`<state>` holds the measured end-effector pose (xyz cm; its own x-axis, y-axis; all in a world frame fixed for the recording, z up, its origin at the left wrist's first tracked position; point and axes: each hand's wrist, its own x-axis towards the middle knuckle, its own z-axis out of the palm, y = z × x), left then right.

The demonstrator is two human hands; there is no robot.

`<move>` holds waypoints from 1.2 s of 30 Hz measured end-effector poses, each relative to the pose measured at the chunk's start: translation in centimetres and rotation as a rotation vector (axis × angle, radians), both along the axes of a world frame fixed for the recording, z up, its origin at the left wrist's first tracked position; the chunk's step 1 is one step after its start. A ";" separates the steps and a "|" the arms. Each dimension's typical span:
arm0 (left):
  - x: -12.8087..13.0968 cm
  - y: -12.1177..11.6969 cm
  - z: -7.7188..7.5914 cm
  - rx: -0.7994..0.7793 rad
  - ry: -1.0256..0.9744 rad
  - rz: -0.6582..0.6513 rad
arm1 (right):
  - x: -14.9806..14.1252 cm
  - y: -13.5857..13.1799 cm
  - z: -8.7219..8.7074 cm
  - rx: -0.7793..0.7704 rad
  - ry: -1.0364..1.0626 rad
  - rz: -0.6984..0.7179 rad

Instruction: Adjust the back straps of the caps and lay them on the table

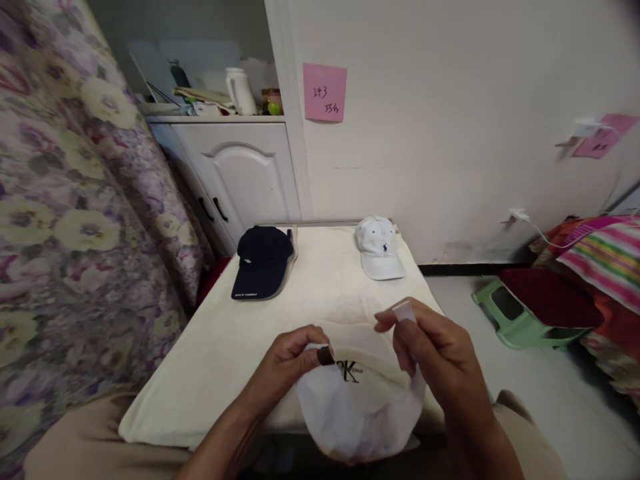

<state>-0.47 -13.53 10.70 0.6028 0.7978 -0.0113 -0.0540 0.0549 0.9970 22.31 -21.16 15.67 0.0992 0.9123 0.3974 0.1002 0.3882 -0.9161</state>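
Note:
A white baseball cap (357, 427) is held upside down over the near edge of the table, its dark lettering facing up inside. My left hand (295, 357) pinches one half of its back strap, where a dark brown buckle or clasp shows at the fingertips. The other strap end, a pale tab, is gripped between thumb and fingers of my right hand (430, 340). The two strap ends are apart. A navy cap (264, 257) lies at the far left of the table, brim toward me. Another white cap (379, 247) with a small dark emblem rests at the far right.
A cream cloth covers the table (200, 380). Floral curtain (85, 220) hangs at left, beside a white cabinet (240, 167). On its shelf stands a white jug (241, 90). A green stool (520, 313) with a red top is at right. Pink notes (325, 93) stick to the wall.

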 end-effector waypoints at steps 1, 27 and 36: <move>0.0 0.0 0.0 0.001 0.008 0.001 | 0.0 -0.1 0.0 0.004 0.029 -0.023; 0.4 -0.7 1.9 0.091 0.102 0.052 | -1.7 1.5 -0.6 -0.209 -0.228 0.178; -0.1 -1.3 3.3 0.309 0.270 0.056 | -2.2 1.8 -0.9 -0.154 -0.253 0.132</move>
